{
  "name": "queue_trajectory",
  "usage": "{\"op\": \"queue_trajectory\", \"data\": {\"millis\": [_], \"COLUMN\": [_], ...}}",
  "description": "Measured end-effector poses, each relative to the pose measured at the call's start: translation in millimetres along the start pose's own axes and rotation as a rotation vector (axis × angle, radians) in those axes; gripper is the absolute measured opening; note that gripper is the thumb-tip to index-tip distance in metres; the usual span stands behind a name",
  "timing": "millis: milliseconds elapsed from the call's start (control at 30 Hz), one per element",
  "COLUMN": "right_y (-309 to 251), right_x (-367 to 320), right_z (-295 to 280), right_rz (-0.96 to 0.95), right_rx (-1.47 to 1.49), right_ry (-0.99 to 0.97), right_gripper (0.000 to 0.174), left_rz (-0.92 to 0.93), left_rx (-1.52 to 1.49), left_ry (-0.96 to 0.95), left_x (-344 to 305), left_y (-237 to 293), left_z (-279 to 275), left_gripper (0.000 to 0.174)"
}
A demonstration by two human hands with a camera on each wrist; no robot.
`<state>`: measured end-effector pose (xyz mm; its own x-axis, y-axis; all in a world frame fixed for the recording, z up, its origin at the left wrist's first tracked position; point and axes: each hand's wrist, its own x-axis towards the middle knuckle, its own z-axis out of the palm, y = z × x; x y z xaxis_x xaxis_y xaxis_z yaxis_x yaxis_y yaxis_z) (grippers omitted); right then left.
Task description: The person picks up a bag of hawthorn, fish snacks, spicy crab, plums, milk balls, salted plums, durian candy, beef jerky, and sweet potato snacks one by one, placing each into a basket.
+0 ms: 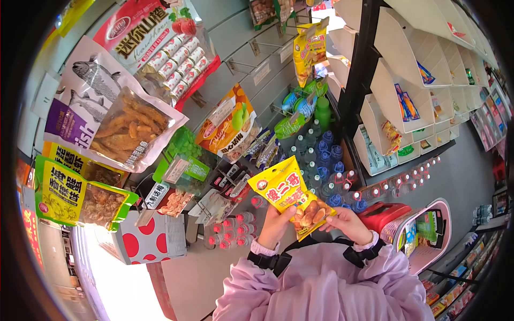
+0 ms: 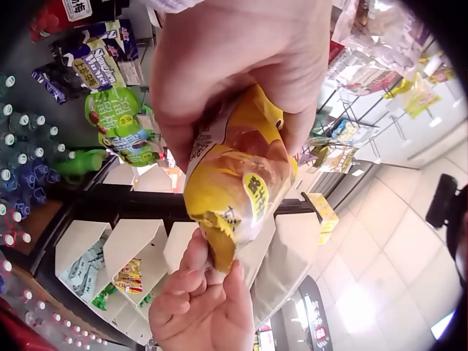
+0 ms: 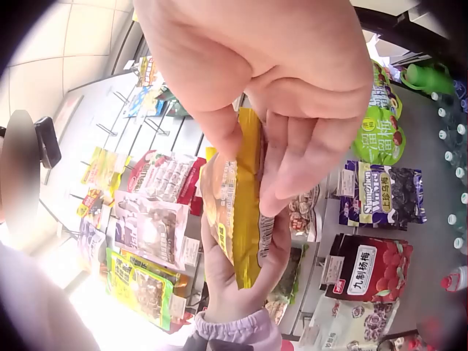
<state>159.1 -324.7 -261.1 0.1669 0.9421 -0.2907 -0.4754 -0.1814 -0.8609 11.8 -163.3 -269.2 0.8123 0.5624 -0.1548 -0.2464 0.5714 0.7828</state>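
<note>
A yellow snack bag with red lettering and a picture of brown nuggets is held up in front of the chest. On its left side my left hand grips the bag, thumb toward the printed face. The right hand pinches the lower right corner. Seen in the left wrist view, the bag is end-on, and the fingertips of the right hand meet its crimped end. Thumb and fingers of the right hand lie on either side of the bag's edge in the right wrist view.
Hooks on a grey slatted wall carry snack bags, including a large fish snack bag and a hawthorn bag. Bottles stand on the floor ahead. White shelf bins rise at right, above a pink basket.
</note>
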Motion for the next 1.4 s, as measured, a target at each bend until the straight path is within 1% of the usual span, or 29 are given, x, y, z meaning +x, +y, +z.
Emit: {"op": "queue_trajectory", "data": {"millis": [67,167,200,233,300,333,433,467,600,700,733,833,933,1033,1067,1167,1200,1300,1333,1400], "right_y": [-1.1,1.8,-0.3,-2.8,-9.9,-12.9,-28.4,-25.9,-30.1,-35.3,-30.4,-25.3,-24.8,-24.4,-23.0,-30.1,-33.3,-37.5,-39.4,-46.4], "right_x": [1.6,-1.8,-5.1,-8.4,-17.4,-22.6,-37.4,-40.8,-56.0,-66.2,-67.7,-72.2,-71.5,-63.3,-58.7,-45.0,-39.6,-16.3,-6.7,15.5], "right_z": [-1.3,-7.6,-9.8,-12.6,-22.1,-26.5,-39.1,-47.2,-70.0,-83.9,-90.8,-101.7,-105.3,-109.0,-110.7,-105.0,-103.6,-104.9,-104.9,-104.9], "right_rz": [-0.028,-0.075,-0.075,-0.076,-0.117,-0.138,-0.157,-0.149,-0.134,-0.097,-0.093,-0.039,-0.006,-0.036,-0.048,-0.038,-0.047,-0.051,-0.068,-0.081], "right_rx": [0.021,0.102,0.127,0.15,0.111,0.096,0.023,0.051,0.016,0.026,0.052,0.182,0.234,0.255,0.26,0.185,0.187,0.188,0.197,0.195], "right_ry": [0.032,0.112,0.14,0.167,0.157,0.149,0.15,0.154,0.101,0.046,0.048,0.064,0.112,0.067,0.044,0.053,0.049,0.059,0.074,0.085], "right_gripper": [0.026,0.024,0.023,0.021,0.019,0.018,0.017,0.016,0.017,0.019,0.021,0.02,0.022,0.024,0.025,0.025,0.023,0.022,0.026,0.024], "left_rz": [0.023,-0.033,0.004,0.013,0.033,0.127,0.15,0.178,0.128,0.141,0.144,0.169,0.227,0.319,0.349,0.414,0.406,0.494,0.508,0.514], "left_rx": [0.004,0.021,0.07,-0.062,-0.321,-0.367,-0.324,-0.276,-0.158,-0.136,-0.145,-0.162,-0.111,-0.031,-0.025,0.048,0.07,0.115,0.113,0.161], "left_ry": [-0.035,-0.113,-0.17,-0.169,-0.16,-0.182,-0.095,-0.032,0.135,0.155,0.183,0.241,0.262,0.261,0.309,0.34,0.34,0.326,0.336,0.331], "left_x": [8.9,23.1,27.2,31.1,38.7,41.3,54.7,56.2,58.2,56.8,55.2,56.1,50.2,49.8,50.8,56.1,59.3,81.2,89.5,109.0], "left_y": [2.8,-0.5,-0.1,-0.3,4.9,8.4,5.7,3.7,-0.2,-8.1,-9.5,-22.9,-24.9,-24.2,-22.0,-6.1,0.0,14.1,19.8,31.5], "left_z": [3.2,0.2,3.7,10.3,28.7,36.4,33.9,35.7,50.6,63.2,72.5,84.8,105.7,114.4,120.3,138.7,140.0,137.5,138.1,131.9], "left_gripper": [0.046,0.049,0.047,0.046,0.045,0.045,0.038,0.029,0.02,0.02,0.019,0.019,0.017,0.015,0.014,0.014,0.015,0.016,0.017,0.018]}}
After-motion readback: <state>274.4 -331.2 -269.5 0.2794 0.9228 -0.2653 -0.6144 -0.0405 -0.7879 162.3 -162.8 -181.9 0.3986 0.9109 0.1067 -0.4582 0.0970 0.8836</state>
